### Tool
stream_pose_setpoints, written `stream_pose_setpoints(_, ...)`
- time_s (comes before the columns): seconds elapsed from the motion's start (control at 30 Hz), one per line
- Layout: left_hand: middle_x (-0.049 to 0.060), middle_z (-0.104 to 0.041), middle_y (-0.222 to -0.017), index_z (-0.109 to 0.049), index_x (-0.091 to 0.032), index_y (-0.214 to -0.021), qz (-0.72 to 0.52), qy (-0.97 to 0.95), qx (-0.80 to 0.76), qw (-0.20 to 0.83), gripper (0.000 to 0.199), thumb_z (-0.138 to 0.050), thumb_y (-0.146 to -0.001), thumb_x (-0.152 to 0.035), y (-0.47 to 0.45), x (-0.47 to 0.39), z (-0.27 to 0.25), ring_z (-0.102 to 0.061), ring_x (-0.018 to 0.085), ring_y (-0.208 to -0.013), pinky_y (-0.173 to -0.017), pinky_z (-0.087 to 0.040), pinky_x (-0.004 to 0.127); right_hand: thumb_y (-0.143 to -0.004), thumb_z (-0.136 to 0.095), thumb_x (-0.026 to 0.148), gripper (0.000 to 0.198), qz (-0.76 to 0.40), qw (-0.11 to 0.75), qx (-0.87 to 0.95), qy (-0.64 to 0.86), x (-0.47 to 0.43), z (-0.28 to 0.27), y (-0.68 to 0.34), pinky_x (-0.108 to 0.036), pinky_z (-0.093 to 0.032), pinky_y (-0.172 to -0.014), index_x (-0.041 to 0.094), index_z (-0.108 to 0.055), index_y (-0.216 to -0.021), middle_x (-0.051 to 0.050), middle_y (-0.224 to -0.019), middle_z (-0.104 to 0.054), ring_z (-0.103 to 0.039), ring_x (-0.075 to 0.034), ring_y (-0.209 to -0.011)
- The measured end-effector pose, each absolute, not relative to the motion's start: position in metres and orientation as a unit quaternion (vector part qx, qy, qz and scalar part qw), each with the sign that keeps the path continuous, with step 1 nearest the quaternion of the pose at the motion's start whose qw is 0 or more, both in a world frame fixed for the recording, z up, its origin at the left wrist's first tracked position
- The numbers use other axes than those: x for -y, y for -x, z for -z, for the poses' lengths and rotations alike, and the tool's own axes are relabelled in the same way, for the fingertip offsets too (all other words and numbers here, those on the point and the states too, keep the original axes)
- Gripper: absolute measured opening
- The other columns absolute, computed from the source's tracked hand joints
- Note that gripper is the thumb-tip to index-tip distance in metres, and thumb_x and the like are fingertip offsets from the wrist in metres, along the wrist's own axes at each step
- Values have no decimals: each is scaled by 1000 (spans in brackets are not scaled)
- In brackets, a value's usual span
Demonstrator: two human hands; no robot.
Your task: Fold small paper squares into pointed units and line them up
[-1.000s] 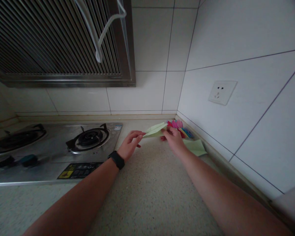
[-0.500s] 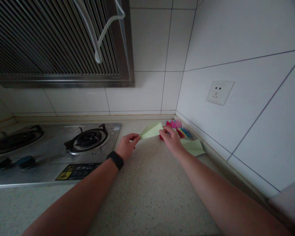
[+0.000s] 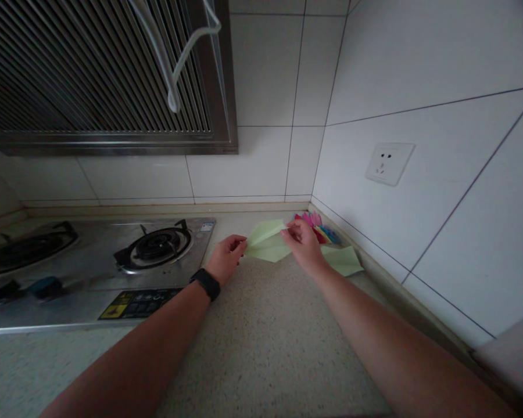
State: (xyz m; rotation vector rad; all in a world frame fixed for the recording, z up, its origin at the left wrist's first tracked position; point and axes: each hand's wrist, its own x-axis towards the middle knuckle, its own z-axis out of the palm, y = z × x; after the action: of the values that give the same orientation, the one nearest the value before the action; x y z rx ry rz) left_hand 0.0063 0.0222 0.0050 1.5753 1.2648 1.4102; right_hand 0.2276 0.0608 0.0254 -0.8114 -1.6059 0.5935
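A pale green sheet of paper (image 3: 268, 244) with fold creases is stretched between my two hands, a little above the speckled counter (image 3: 261, 325). My left hand (image 3: 226, 255) pinches its left corner between thumb and fingers; a black watch sits on that wrist. At the opposite corner, my right hand (image 3: 304, 241) grips the paper with thumb and fingertips. Behind the right hand lie colourful folded paper pieces (image 3: 314, 222) in pink, red, blue and yellow, partly hidden by it. Another pale green paper (image 3: 344, 259) rests on the counter beside my right wrist.
A steel gas stove (image 3: 87, 307) with black burners takes up the left side. Above it hangs a range hood (image 3: 113, 143) with a pale cable (image 3: 173, 87). White tiled walls meet at the back corner, with a socket (image 3: 391, 164) on the right wall.
The paper between my hands has opened from a narrow folded shape into a wider sheet, its lower flap now spread toward me. Both hands have stayed nearly in place.
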Motion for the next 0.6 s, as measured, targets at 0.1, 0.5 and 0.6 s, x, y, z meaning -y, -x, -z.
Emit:
stream_pose_setpoints(0.1,1,-57,-69,-62,-16,-95,-543,-594,-484,345,30,-58,-81,-42,-8,-23,-5,-52,11,-57,-42,-38,19,-83,-61,42,30,-250,565,705,349,-62,-26,-228,-27,-43,-59,22,-59,-104,0,-73,-61,-56,-15,-64)
stream_pose_setpoints(0.5,4,-63,-74,-58,-17,-104,-515,-609,-470,378,33,-51,-85,-44,-10,-18,-3,-53,11,-57,-43,-36,18,-83,-59,40,24,-185,555,713,386,-68,-63,-267,-31,-47,-78,21,-68,-94,-4,-90,-71,-64,-18,-84)
stream_pose_setpoints(0.6,3,-62,-72,-59,-17,-102,-489,-634,-469,374,32,-51,-85,-43,-11,-16,-3,-52,10,-55,-45,-35,19,-83,-59,37,22,-165,513,732,417,-63,-75,-294,-30,-47,-73,21,-68,-94,-4,-89,-72,-64,-18,-79)
